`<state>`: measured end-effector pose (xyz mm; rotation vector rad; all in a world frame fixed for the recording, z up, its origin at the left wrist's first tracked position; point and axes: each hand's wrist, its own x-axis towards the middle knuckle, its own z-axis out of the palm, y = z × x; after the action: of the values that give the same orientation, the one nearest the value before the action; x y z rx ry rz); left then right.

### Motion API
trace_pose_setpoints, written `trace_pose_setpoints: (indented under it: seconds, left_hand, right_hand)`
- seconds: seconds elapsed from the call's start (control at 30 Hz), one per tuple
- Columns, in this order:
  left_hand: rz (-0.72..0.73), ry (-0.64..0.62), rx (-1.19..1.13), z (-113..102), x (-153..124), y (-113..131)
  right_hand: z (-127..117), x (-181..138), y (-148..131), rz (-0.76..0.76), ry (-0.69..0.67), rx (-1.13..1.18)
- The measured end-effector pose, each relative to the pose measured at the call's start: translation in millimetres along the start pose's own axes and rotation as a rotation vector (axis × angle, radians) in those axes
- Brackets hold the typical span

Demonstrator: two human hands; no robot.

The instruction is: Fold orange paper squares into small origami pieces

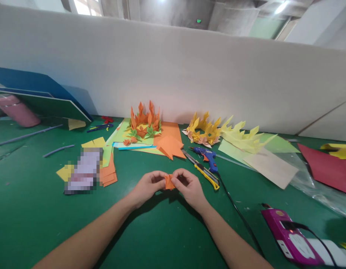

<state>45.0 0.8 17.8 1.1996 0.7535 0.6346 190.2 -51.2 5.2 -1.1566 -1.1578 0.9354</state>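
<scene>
A small folded piece of orange paper point(169, 182) is pinched between both hands above the green table. My left hand point(151, 186) grips its left side with thumb and fingers. On its right side, my right hand point(189, 186) pinches it the same way. The fingers hide part of the folds. Beyond my hands stands an orange paper crown point(143, 121) with green paper leaves, and two small orange folded flowers point(129, 141) lie at its foot. A yellow paper crown point(206, 129) is farther right.
Right of my hands lie a yellow utility knife point(207, 176) and a blue glue gun point(208, 157) with a black cord. A phone point(85, 170) rests over paper squares at left. A magenta power strip point(292, 235) is at lower right. A white partition point(173, 71) borders the table's back.
</scene>
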Motion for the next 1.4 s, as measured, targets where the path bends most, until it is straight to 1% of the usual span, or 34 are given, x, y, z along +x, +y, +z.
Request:
trace_pose_setpoints:
  seconds: [0.13,0.23,0.37,0.5,0.63,0.83,1.03,1.13,1.23,1.3,1.4]
  left_hand:
    - [0.038,0.068,-0.016,0,-1,0]
    - [0.063,0.123,-0.010,2,0,-2]
    - [0.057,0.183,-0.008,3,1,-4]
    - [0.048,0.208,0.016,4,1,-2]
    - [0.027,0.195,0.024,2,0,-2]
    - [-0.088,0.067,-0.049,2,-3,0]
    - [-0.209,0.055,-0.116,1,-3,0]
    - [-0.236,0.039,-0.126,1,-2,0]
    - [-0.186,0.039,-0.004,1,-2,-2]
    - [-0.103,0.055,0.117,1,-1,-4]
    - [0.050,0.101,0.234,2,-2,-7]
  right_hand:
    - [1,1,2,0.000,0.022,-0.002]
    - [-1,2,5,0.044,0.023,0.028]
    - [-4,3,8,0.117,-0.005,0.068]
    - [-4,4,7,0.174,-0.037,0.112]
    - [-4,5,4,0.211,-0.061,0.142]
    - [-8,5,2,0.345,-0.146,0.249]
    - [-10,5,3,0.410,-0.178,0.290]
    - [-11,5,4,0.435,-0.201,0.315]
    - [-10,4,4,0.420,-0.211,0.261]
    - [-9,4,5,0.382,-0.204,0.196]
    - [-4,3,6,0.286,-0.143,0.109]
